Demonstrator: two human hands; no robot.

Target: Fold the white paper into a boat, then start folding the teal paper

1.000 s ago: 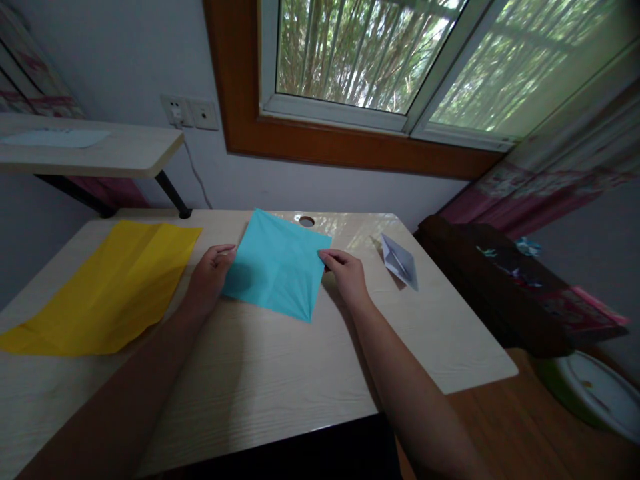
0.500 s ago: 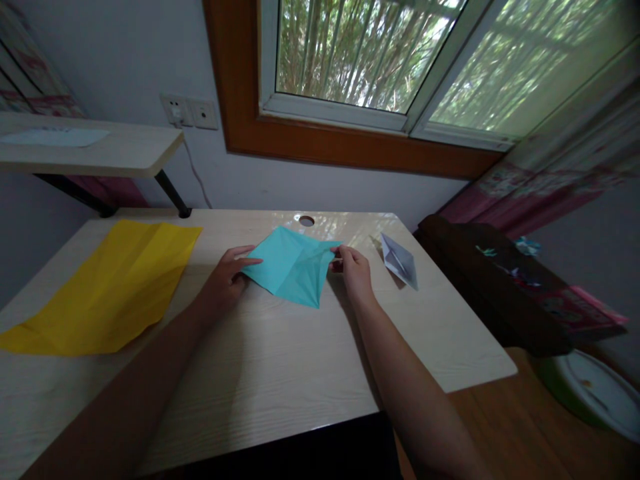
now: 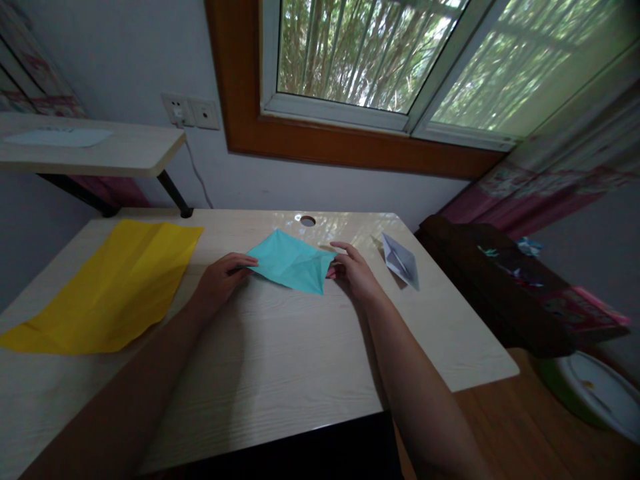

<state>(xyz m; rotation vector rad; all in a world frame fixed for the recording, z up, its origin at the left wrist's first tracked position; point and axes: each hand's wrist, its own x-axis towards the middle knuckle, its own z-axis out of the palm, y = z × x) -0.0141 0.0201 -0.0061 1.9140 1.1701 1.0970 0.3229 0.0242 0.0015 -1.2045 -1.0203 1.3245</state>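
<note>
While pinching the left corner of a thin, creased, turquoise paper sheet (image 3: pixel 290 261) between the fingers of the left hand (image 3: pixel 220 279), has the right hand (image 3: pixel 353 272) at its right edge, with one finger raised and others curled in by the paper. Cannot tell a closed grip there from a light touch, with the fingertips partly covered. Has the sheet between both hands at the far middle of a pale wood-grain desk (image 3: pixel 300 373), near a round hole (image 3: pixel 307 221); cannot tell a fold from a tilt in its narrow outline. Has a large, wavy, yellow sheet (image 3: pixel 115 287) lying well apart to the left, and a folded, pale grey paper shape (image 3: pixel 400 260) near the right hand; cannot make out the small olive patch (image 3: pixel 378 245) behind. Sees both forearms (image 3: pixel 425 380) and a black shape (image 3: pixel 300 453) cut off below, a pale shelf (image 3: pixel 145 157) cut off at left, and a round, white-and-green container (image 3: pixel 600 393) at right. On dark brown furniture (image 3: pixel 465 287), makes out only dim, coloured bits.
</note>
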